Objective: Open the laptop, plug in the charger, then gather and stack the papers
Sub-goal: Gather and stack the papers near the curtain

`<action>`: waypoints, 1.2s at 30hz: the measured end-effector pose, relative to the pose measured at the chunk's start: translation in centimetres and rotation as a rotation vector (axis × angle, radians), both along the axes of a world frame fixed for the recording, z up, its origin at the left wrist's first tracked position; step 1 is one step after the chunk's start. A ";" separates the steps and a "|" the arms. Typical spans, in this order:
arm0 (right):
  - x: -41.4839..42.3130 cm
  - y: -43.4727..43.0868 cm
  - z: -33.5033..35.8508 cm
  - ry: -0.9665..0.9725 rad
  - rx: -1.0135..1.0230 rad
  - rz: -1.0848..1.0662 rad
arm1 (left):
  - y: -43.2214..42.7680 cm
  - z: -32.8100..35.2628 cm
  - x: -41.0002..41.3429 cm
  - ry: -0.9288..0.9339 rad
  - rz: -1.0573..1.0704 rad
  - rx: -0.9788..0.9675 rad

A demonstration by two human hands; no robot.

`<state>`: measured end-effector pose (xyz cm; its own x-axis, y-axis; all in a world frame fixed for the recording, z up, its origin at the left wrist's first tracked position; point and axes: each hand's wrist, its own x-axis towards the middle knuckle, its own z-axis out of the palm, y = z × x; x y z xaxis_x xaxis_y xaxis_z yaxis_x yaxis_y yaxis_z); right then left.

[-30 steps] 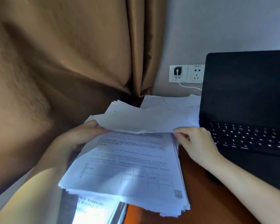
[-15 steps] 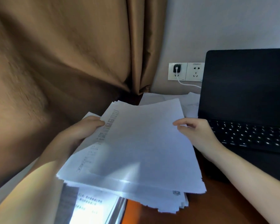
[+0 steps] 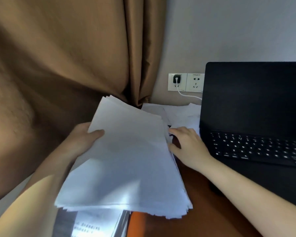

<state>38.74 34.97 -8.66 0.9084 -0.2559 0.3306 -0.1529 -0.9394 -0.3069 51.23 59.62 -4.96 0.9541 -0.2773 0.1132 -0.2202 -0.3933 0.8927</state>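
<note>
A thick stack of white papers [image 3: 126, 161] is tilted above the wooden desk [image 3: 200, 218], blank side up. My left hand [image 3: 83, 142] grips its left edge, thumb on top. My right hand [image 3: 188, 146] rests against the stack's right edge, fingers spread; whether it grips any sheet I cannot tell. Further loose papers [image 3: 181, 113] lie on the desk behind. The black laptop [image 3: 253, 117] stands open at the right with a dark screen. A black charger plug [image 3: 176, 79] sits in the wall socket [image 3: 185, 82], its white cable [image 3: 188, 95] running behind the laptop.
A brown curtain [image 3: 67, 65] hangs close along the left and back. A printed sheet [image 3: 91, 224] lies below the stack at the desk's left edge. The grey wall [image 3: 229, 31] is behind the laptop.
A blank sheet was laid over the printed top page. The stack has since been squared up and shifted slightly left, and my right hand slid down to its right edge.
</note>
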 end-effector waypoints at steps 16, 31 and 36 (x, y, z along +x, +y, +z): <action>4.9 -3.9 1.0 0.080 -0.145 -0.466 | 1.2 0.5 1.2 0.022 0.095 -0.291; 4.5 -1.8 0.3 -0.695 -0.149 0.281 | 1.0 -0.2 0.4 0.020 0.153 -0.175; 4.2 4.4 0.2 -0.593 -0.329 0.569 | 1.0 0.0 0.5 0.096 0.216 -0.097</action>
